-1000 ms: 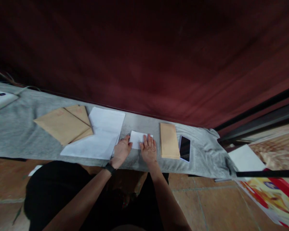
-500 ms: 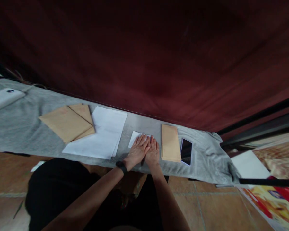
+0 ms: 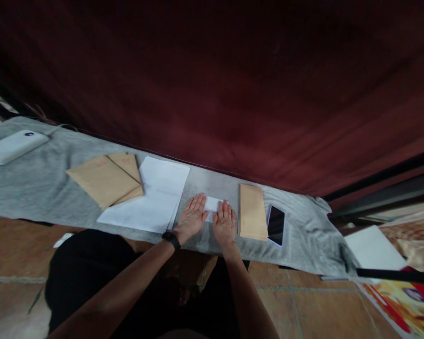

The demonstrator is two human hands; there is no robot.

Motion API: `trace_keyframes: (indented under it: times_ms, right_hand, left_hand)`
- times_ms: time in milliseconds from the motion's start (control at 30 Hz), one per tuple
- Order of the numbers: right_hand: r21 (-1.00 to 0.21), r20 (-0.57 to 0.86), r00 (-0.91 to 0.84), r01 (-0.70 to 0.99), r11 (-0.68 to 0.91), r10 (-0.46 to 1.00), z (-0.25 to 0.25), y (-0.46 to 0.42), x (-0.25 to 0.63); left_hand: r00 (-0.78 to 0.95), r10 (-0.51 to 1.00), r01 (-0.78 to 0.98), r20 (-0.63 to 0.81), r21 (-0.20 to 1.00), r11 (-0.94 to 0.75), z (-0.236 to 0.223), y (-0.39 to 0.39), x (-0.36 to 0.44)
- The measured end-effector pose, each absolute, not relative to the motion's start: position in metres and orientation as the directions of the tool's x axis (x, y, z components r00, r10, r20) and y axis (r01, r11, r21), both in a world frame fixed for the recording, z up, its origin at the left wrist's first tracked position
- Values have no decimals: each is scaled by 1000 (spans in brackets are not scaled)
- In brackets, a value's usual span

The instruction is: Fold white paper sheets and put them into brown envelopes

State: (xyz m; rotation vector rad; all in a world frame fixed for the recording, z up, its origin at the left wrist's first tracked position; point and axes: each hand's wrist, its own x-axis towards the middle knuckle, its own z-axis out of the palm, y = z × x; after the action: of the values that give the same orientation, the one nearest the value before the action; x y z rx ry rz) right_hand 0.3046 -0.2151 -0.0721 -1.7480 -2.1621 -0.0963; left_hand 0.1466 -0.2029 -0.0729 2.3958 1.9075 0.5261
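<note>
A small folded white paper (image 3: 212,204) lies on the grey cloth in front of me, partly covered by both hands. My left hand (image 3: 191,217), with a dark band at the wrist, presses flat on the paper's left side, fingers stretched out. On its right side rests my right hand (image 3: 225,223), palm down with the fingers extended. White sheets (image 3: 159,193) lie to the left of my left hand. Right of my right hand is a brown envelope stack (image 3: 252,212), with a phone (image 3: 276,225) beside it.
More brown envelopes (image 3: 104,179) overlap the white sheets' left edge. A white device (image 3: 16,146) with a cable sits at the far left of the grey cloth (image 3: 56,188). Behind the narrow surface rises a dark red panel (image 3: 212,117). A black bar (image 3: 395,275) stands at right.
My hands have slid apart from each other, the left one moving left, uncovering the middle of the folded paper. The camera view has shifted slightly.
</note>
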Motion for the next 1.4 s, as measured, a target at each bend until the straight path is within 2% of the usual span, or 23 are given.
trace_keyframes:
  times_ms: [233,433,600,967,1167,1267,1400]
  right_hand:
    - [-210,262,-116,962,174,958,-63,-208,297]
    - [-249,184,-294,909,334,938,-57,-200,271]
    - [-258,190,-266,915,309,945,-61,-204,269]
    - [-178,280,-212,947,267,936,-73,-211,304]
    - [-169,300,-155,962,213,941,-74,-217,305]
    - [-174,317,-124,967,187,940,-73,-218,303]
    - [-193,326,-110,965,180,939,-73,-217,301]
  left_hand:
    - [169,968,958,185,199,-205,-64,-205,149]
    - [168,977,969,130,162,-188,-63,-204,150]
    - [144,983,974,113,161,-161,-70,-203,152]
    - [148,975,957,167,223,-184,-62,-206,152]
    - [50,976,964,210,246,-102,-64,-213,150]
    - [12,969,952,248,292,-87,-65,-218,148]
    - [-32,967,908,253,411,-78,-60,-220,147]
